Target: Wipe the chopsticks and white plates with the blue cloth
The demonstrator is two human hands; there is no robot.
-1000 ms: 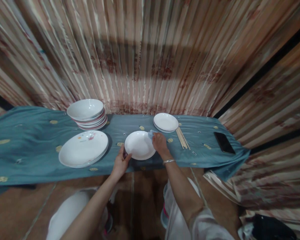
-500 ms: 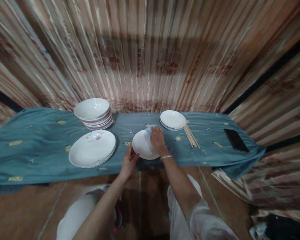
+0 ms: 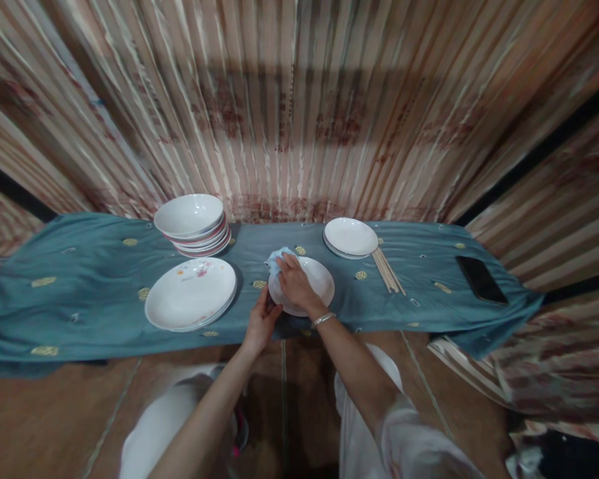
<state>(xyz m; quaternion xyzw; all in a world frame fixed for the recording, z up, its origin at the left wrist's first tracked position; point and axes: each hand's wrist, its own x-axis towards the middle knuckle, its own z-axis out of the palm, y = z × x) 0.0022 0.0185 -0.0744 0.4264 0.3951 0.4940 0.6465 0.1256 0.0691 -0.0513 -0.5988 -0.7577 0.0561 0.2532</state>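
Observation:
A white plate [image 3: 320, 283] is in front of me near the table's front edge. My left hand [image 3: 263, 320] grips its near left rim, thumb on top and fingers around the edge. Over the plate's left part, my right hand [image 3: 294, 283] presses a light blue cloth [image 3: 278, 261] against the far left rim. My right forearm covers part of the plate's near right side. A bracelet circles my right wrist.
Stacked bowls [image 3: 190, 216] stand at the back left, with large flowered plates [image 3: 192, 296] before them. Small plates [image 3: 352, 236] lie at the back right beside several chopsticks [image 3: 388, 271]. A black phone [image 3: 480, 279] rests farther right on the teal tablecloth [image 3: 100, 279]. Curtains [image 3: 289, 133] hang behind.
My right hand has slid the cloth leftward along the plate, from its far side to the far left rim. My left hand keeps its hold. The whole view has shifted slightly.

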